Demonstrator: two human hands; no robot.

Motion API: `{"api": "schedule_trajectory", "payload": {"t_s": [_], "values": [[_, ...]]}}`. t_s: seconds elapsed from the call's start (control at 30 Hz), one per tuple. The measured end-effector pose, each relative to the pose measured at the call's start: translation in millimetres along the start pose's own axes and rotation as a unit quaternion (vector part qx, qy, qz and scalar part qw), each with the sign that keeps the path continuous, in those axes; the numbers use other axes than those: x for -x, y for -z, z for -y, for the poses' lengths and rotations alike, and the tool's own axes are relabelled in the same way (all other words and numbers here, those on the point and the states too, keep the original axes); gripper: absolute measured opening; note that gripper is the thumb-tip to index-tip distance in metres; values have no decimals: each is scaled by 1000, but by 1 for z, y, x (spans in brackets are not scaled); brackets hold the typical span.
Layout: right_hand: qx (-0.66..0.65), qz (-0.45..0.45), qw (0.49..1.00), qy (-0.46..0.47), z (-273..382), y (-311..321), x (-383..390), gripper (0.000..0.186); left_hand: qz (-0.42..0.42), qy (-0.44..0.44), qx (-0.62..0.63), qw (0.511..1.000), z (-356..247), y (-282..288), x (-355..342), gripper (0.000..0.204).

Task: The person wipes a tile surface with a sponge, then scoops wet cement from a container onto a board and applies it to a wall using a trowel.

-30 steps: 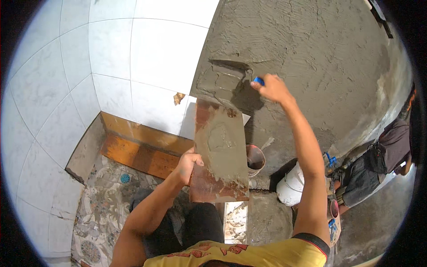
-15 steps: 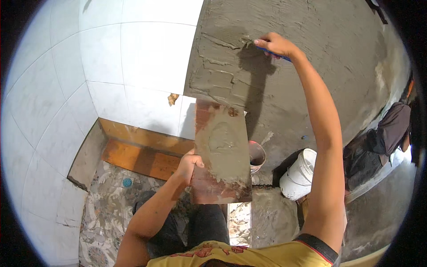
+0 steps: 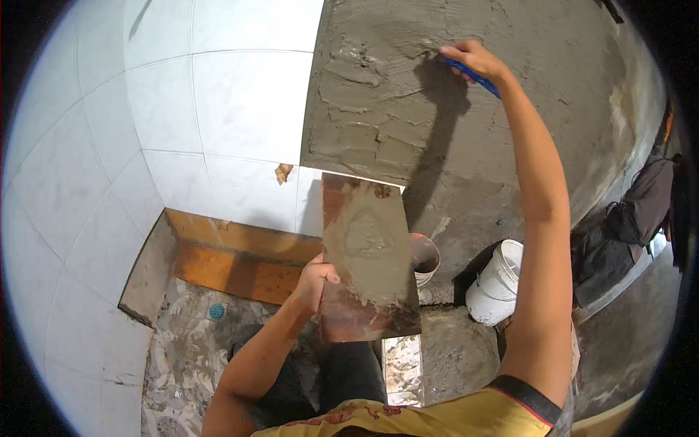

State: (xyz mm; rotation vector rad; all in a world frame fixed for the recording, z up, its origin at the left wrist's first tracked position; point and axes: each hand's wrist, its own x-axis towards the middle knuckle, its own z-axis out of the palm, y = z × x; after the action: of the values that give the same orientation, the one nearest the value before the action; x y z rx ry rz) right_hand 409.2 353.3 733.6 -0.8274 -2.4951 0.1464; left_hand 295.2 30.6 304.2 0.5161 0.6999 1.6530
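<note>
My left hand [image 3: 318,282] grips the left edge of a reddish-brown rectangular board [image 3: 341,315], held out in front of my body. A layer of wet grey mortar [image 3: 373,237] covers much of its face. High up at the wall, my right hand [image 3: 475,61] is closed around the blue handle of a trowel [image 3: 477,77]. Its blade cannot be made out against the grey surface. Left of this hand, fresh mortar [image 3: 358,98] lies on the wall in rough ridges and lumps, ending at a straight edge beside white tiles [image 3: 251,95].
A white bucket [image 3: 489,300] stands on the floor at right, partly behind my right forearm. Nearer the board is a reddish bucket [image 3: 425,256]. An orange-brown plank [image 3: 211,271] lies along the tiled wall's foot. Dark cloth or bags [image 3: 641,204] hang at far right.
My right hand with the trowel has moved slightly right and up along the wall, and more of the blue handle shows. The whole view has shifted slightly; the board stays in my left hand.
</note>
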Motion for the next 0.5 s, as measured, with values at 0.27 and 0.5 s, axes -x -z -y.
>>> {"api": "schedule_trajectory", "payload": {"t_s": [0.27,0.5], "values": [[117,-243,948,167,-31,-41,116,49,50,-40,-23,998,-10,11,5,66],[50,-88,992,78,-26,-146,306,42,37,-97,1,995,-21,-1,-7,71]]}}
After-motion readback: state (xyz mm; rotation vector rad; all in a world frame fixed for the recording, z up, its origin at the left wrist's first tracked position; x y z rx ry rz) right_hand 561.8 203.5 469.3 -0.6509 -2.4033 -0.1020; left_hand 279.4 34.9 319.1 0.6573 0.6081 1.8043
